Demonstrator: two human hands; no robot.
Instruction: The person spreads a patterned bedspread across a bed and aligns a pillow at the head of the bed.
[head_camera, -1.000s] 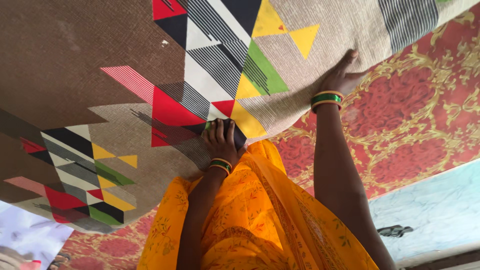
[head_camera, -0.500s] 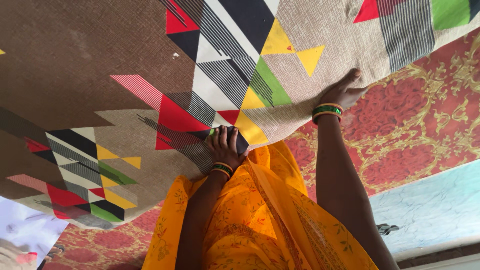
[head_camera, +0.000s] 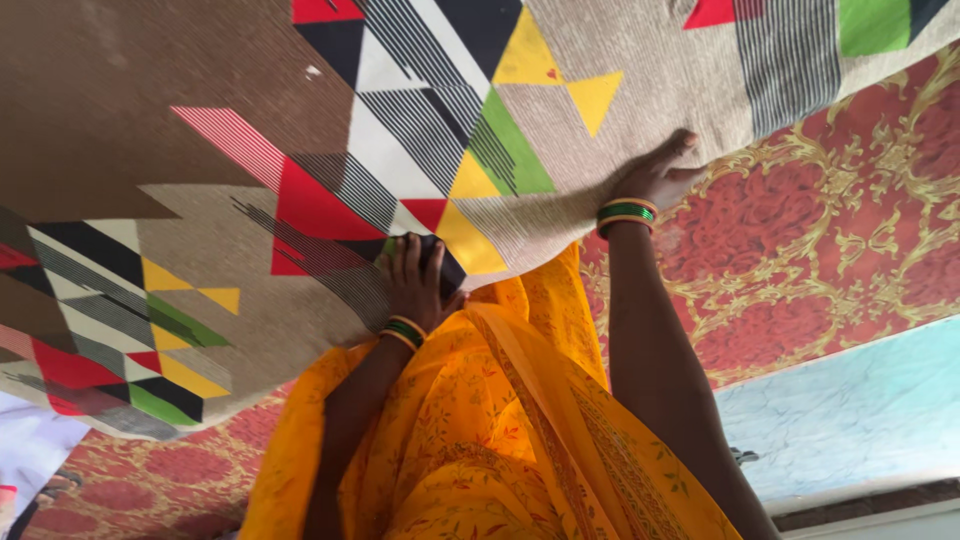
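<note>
A large mat with brown ground and red, yellow, green, black and striped triangles fills the upper left. My left hand curls its fingers over the mat's near edge, a green and gold bangle at the wrist. Further right, my right hand grips the same edge with its fingers tucked under the mat and the thumb showing; it wears a matching bangle. The edge is lifted off the floor between both hands. My orange patterned garment hangs below my arms.
A red floor covering with gold scrollwork lies under the mat and spreads to the right. A pale blue surface borders it at the lower right. A white sheet shows at the lower left corner.
Both hands keep their grip on the mat's edge. The mat and hands have shifted a little to the left and up in the view.
</note>
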